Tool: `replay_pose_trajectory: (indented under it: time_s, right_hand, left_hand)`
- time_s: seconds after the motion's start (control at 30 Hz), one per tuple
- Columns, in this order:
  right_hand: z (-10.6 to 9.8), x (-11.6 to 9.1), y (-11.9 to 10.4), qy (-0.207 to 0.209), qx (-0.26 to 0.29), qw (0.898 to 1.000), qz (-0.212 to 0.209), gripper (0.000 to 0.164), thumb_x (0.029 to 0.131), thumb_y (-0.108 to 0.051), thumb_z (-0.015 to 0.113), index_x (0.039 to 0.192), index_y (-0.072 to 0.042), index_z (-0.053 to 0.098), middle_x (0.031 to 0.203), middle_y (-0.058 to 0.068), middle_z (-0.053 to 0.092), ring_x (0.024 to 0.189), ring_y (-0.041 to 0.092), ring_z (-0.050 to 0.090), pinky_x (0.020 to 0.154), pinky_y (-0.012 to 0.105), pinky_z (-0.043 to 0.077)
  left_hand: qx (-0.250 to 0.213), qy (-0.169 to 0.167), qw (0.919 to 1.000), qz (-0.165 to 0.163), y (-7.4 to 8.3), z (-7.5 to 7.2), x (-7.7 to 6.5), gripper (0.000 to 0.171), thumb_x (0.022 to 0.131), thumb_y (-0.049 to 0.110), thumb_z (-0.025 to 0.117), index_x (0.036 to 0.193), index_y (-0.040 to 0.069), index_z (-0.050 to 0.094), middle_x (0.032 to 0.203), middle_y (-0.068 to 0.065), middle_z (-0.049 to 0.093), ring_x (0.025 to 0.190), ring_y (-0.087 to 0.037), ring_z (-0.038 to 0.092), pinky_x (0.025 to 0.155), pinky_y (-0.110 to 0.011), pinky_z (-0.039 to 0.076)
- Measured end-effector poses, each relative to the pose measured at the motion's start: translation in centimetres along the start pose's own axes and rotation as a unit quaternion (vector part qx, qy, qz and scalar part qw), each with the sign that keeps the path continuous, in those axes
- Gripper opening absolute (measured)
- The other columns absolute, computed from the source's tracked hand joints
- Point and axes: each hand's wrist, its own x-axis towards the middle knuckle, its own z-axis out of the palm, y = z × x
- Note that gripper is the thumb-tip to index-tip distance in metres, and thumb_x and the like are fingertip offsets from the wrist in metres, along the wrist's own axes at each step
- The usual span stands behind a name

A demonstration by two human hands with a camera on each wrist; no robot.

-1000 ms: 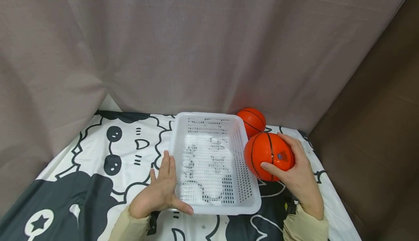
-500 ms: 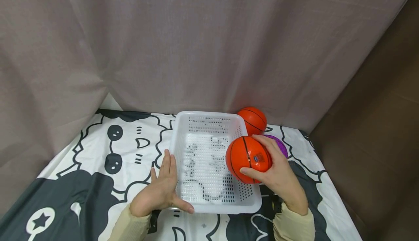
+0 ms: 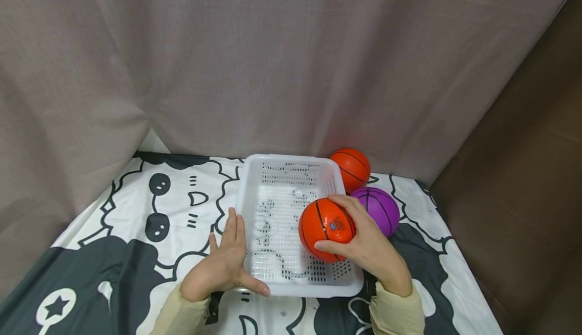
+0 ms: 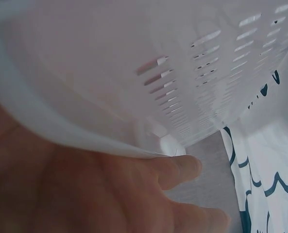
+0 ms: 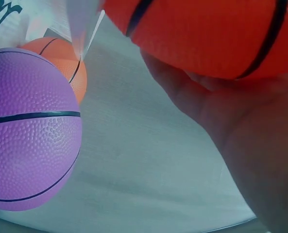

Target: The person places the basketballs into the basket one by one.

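Observation:
My right hand (image 3: 370, 241) grips a small orange toy basketball (image 3: 325, 229) with black lines, fingers on its far side and thumb on the near side. It is over the right part of a white perforated plastic basket (image 3: 300, 290). In the right wrist view the held basketball (image 5: 207, 34) fills the top, its lower side against the palm. My left hand (image 3: 223, 261) rests against the basket's left side, fingers straight, thumb along the near left corner. The left wrist view shows the fingers (image 4: 180, 170) along the basket's slotted wall (image 4: 95, 73).
A purple basketball (image 3: 376, 209) lies right of the basket, partly behind my right hand. Behind it another orange basketball (image 3: 351, 169) sits by the basket's far right corner. A grey curtain (image 3: 273, 62) hangs at the back, a brown one (image 3: 523, 198) at right. Patterned cloth (image 3: 182, 213) lies underneath.
My right hand has carried the orange basketball leftward from beside the basket to over its right part. The purple basketball has come into view. My left hand stays in place.

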Motion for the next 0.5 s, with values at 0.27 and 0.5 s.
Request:
replay_pose_trajectory:
  time_s: [0.27, 0.5]
  right_hand:
    - [0.23, 0.04, 0.01, -0.033, 0.0, 0.999, 0.031, 0.094, 0.06, -0.059, 0.086, 0.139, -0.037, 0.04, 0.133, -0.006, 0.044, 0.11, 0.027, 0.055, 0.081, 0.047, 0.056]
    - [0.49, -0.08, 0.06, -0.055, -0.017, 0.998, 0.033, 0.087, 0.057, -0.06, 0.086, 0.133, -0.042, 0.046, 0.128, -0.011, 0.042, 0.108, 0.024, 0.055, 0.079, 0.043, 0.057]
  left_hand:
    - [-0.003, 0.0, 1.0, -0.005, -0.04, 0.01, 0.03, 0.166, 0.033, 0.067, 0.084, 0.15, -0.008, -0.007, 0.154, -0.024, -0.026, 0.145, -0.036, -0.01, 0.107, -0.07, -0.001]
    - [-0.008, -0.004, 0.9999, -0.008, 0.05, -0.05, 0.04, 0.166, 0.033, 0.067, 0.084, 0.15, -0.007, -0.008, 0.154, -0.022, -0.028, 0.145, -0.035, -0.012, 0.108, -0.069, -0.003]
